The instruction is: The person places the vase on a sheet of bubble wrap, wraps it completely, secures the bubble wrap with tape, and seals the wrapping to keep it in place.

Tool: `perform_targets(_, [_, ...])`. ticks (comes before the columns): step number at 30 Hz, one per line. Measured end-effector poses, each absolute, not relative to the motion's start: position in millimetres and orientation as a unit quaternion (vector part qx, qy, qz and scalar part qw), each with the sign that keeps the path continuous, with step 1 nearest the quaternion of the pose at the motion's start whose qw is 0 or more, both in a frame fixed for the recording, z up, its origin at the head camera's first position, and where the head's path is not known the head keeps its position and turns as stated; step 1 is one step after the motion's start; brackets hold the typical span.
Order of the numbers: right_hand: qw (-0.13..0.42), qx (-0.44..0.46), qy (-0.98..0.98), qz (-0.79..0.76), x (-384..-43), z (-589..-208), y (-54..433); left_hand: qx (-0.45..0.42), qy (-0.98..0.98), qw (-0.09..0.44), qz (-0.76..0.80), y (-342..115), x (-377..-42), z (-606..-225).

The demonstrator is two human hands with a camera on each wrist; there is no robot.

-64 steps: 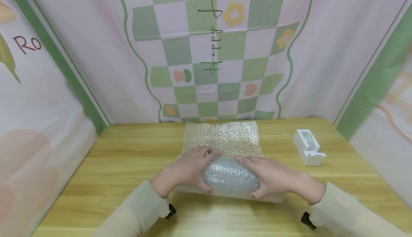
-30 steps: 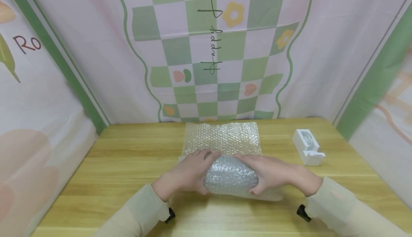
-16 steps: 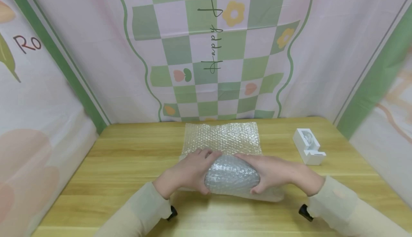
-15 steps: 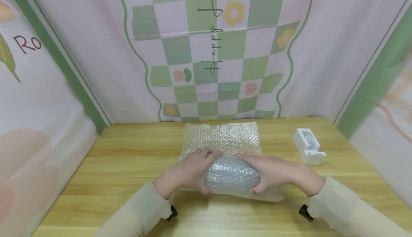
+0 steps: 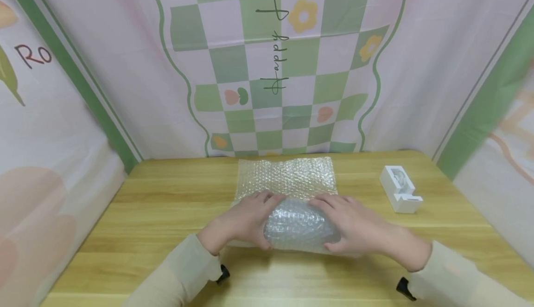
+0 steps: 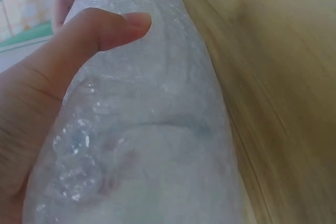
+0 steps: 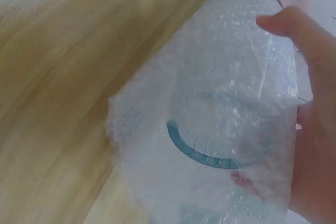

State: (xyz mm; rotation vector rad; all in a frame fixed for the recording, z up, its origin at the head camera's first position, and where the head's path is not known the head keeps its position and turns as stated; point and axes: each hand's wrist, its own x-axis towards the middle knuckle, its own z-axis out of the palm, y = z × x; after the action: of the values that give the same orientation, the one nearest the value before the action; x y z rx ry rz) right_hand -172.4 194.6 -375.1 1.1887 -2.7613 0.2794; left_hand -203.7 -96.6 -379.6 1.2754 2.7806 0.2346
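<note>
Clasping the bubble-wrap roll [image 5: 299, 227] between curved left grip [image 5: 248, 218] and curved right grip [image 5: 353, 222], right over the wood-grain counter [image 5: 167, 195]; facing green-checked cloth [image 5: 288, 66] beyond, with white tape dispenser [image 5: 397, 191] right of the right grip.

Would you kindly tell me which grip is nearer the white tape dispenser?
The right grip, at the end of the rolled bubble wrap nearer the dispenser; the left grip holds the opposite end.

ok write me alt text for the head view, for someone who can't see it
A person's left hand and right hand grip a bubble-wrapped roll on a wooden table, with flat bubble wrap spread beyond it. A white tape dispenser stands to the right; a green-checked cloth hangs behind.
</note>
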Motion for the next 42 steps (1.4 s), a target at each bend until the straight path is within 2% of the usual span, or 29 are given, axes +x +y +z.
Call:
perform_targets(6, [0.036, 0.375, -0.921, 0.097, -171.3, -379.1, 189.6, 0.407, 0.906, 0.054, 0.102, -98.1, -205.6, -379.4])
perform_targets(16, [0.051, 0.377, -0.919, 0.102, -178.7, -385.5, 188.0, 0.407, 0.902, 0.062, 0.129, -98.8, -208.4, -377.3])
perform_targets(23, [0.054, 0.395, -0.911, 0.106, -183.0, -380.6, 186.0, 0.403, 0.897, 0.093, 0.158, -102.0, -215.3, -378.3])
perform_targets(29, [0.03, 0.406, -0.907, 0.107, -188.9, -374.4, 184.8, 0.406, 0.89, 0.125, 0.163, -102.7, -223.7, -374.8])
perform_targets(36, [0.008, 0.409, -0.906, 0.106, -194.8, -375.0, 186.6, 0.38, 0.892, 0.186, 0.157, -98.7, -231.3, -364.8])
perform_targets(42, [-0.026, 0.401, -0.908, 0.115, -198.3, -373.3, 186.2, 0.372, 0.892, 0.197, 0.163, -97.2, -232.8, -363.4])
